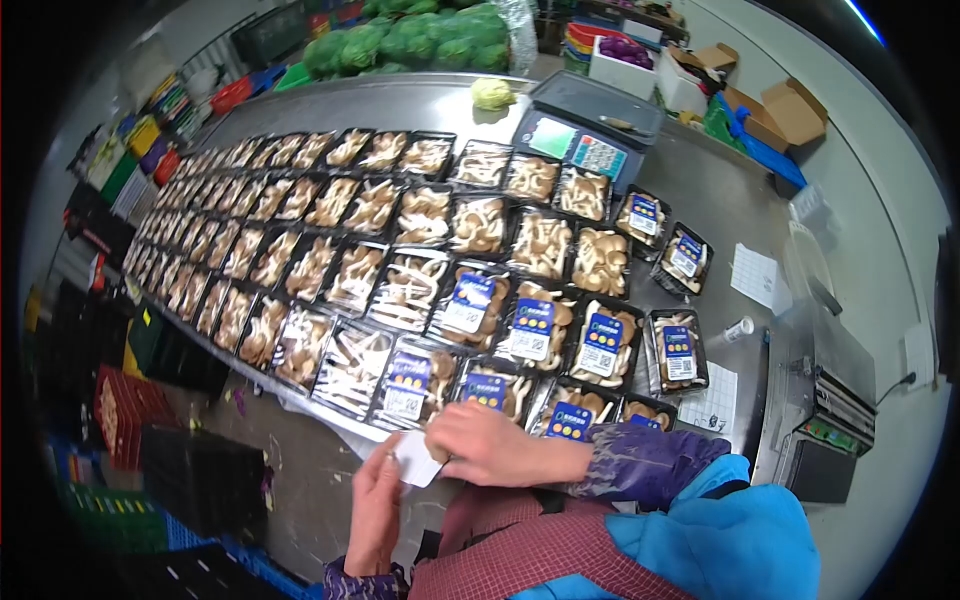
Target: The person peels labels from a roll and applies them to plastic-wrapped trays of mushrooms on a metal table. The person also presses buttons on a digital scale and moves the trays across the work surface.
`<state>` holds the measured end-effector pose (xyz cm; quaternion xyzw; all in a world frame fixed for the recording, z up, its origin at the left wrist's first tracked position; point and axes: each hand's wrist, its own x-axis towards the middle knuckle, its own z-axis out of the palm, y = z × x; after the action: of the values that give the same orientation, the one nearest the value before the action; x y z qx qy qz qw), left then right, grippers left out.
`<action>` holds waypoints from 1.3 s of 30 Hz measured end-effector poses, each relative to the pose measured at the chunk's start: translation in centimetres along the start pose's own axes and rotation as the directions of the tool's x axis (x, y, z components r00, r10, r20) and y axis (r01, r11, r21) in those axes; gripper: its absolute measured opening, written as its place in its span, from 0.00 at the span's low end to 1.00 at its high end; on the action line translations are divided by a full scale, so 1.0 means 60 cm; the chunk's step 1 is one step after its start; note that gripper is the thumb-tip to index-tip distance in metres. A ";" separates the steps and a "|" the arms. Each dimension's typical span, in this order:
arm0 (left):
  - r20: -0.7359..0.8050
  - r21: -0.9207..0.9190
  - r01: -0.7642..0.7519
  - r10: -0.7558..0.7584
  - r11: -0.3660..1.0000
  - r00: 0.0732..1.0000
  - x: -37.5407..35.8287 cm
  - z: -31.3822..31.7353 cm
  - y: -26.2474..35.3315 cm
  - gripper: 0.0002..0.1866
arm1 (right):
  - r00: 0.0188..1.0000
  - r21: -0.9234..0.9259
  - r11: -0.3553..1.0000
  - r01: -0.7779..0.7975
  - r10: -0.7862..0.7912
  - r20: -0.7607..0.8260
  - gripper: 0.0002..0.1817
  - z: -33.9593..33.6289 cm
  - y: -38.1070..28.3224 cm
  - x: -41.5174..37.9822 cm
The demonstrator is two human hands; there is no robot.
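Observation:
My left hand pinches a small white sheet by its left edge, just off the near edge of the table. At the sheet's upper right, the fingers of my right hand are bent and closed; what lies under the fingertips is hidden. Right beyond them is a black tray of mushrooms with a blue and white label. Another labelled mushroom tray sits partly behind my right hand. Rows of wrapped mushroom trays cover much of the metal table, and several at the near right carry labels.
A grey scale-like device stands at the back beside a pale cabbage. Printed papers and a small white roll lie to the right. Crates stand on the floor at left. Bagged green vegetables are piled behind.

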<state>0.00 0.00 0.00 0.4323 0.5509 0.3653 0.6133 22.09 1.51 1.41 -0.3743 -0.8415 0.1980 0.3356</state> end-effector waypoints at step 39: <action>-0.251 -0.396 -0.253 0.161 0.883 0.955 -0.042 0.032 0.100 0.18 | 0.862 0.824 0.306 -0.477 0.344 0.371 0.15 0.033 -0.036 0.023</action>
<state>1.73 -0.38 6.55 0.3042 0.4707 0.5834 0.5879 18.95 1.00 1.87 -0.3253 -0.4986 0.7153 0.3661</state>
